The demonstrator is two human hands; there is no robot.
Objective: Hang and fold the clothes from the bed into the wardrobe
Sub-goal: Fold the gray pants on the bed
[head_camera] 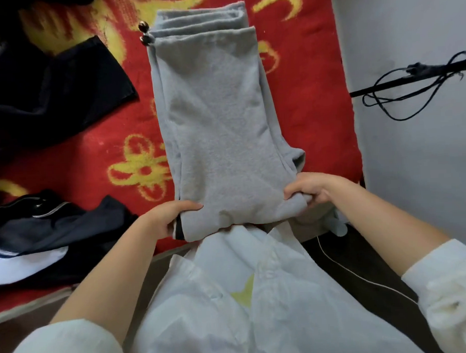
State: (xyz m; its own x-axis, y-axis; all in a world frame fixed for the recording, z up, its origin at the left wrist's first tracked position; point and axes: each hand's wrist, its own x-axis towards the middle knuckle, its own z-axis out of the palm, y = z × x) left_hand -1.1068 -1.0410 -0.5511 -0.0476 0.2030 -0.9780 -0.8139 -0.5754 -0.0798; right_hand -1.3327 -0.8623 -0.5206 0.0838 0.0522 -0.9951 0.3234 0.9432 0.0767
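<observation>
My left hand (pixel 165 219) grips the near left corner of the folded grey trousers (pixel 219 129), fingers curled over the soft fleece, while my right hand (pixel 314 188) pinches the near right corner in bunched fingers. The trousers lie as a long layered rectangle on the fuzzy red bed blanket (pixel 310 74), its pattern yellow flowers. Dark crumpled clothes (pixel 46 85) lie far left, and a navy and white garment (pixel 42 238) near left.

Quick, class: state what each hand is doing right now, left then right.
Left hand: grips the grey trousers at the near left edge.
Right hand: grips their near right corner.
</observation>
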